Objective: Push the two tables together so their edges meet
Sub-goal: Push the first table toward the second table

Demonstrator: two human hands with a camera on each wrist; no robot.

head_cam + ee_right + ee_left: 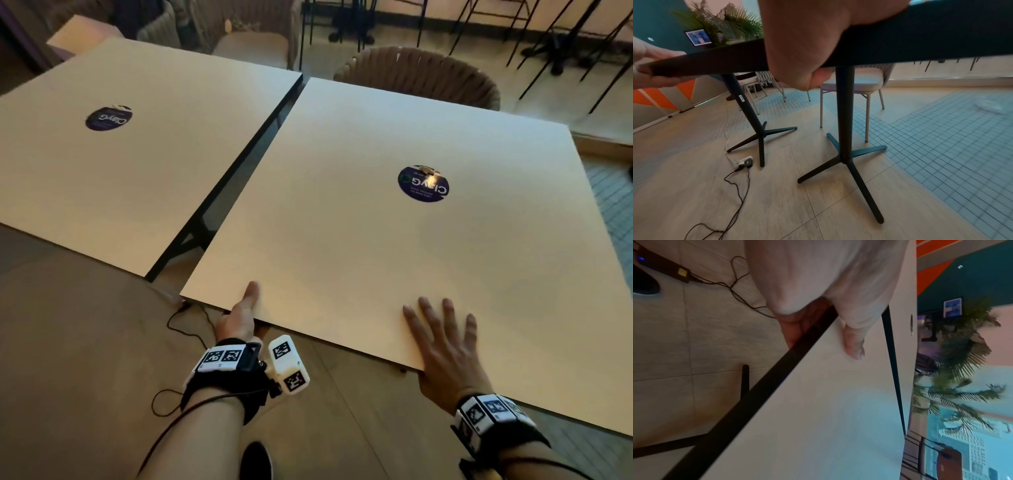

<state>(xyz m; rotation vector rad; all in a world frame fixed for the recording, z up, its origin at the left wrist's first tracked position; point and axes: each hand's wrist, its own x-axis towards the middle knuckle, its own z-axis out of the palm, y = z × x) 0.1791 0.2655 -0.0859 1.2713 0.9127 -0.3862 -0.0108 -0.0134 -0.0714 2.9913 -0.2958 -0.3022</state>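
Two square white-topped tables stand side by side, each with a round dark sticker. The left table (137,164) and the right table (376,274) are apart, with a dark gap (236,185) that is narrow at the far end and wider near me. My left hand (245,308) grips the right table's near left corner, thumb (854,344) on top and fingers underneath. My right hand (442,342) lies on the same near edge, fingers spread flat on top, thumb (813,79) hooked under the rim. Both black cross-foot bases (846,154) (760,134) show in the right wrist view.
A woven chair (418,78) stands behind the right table and another chair (253,44) behind the left one. A power strip (745,163) with a black cable (185,318) lies on the floor by the left table's base. Thin black stool legs (548,34) stand at the back right.
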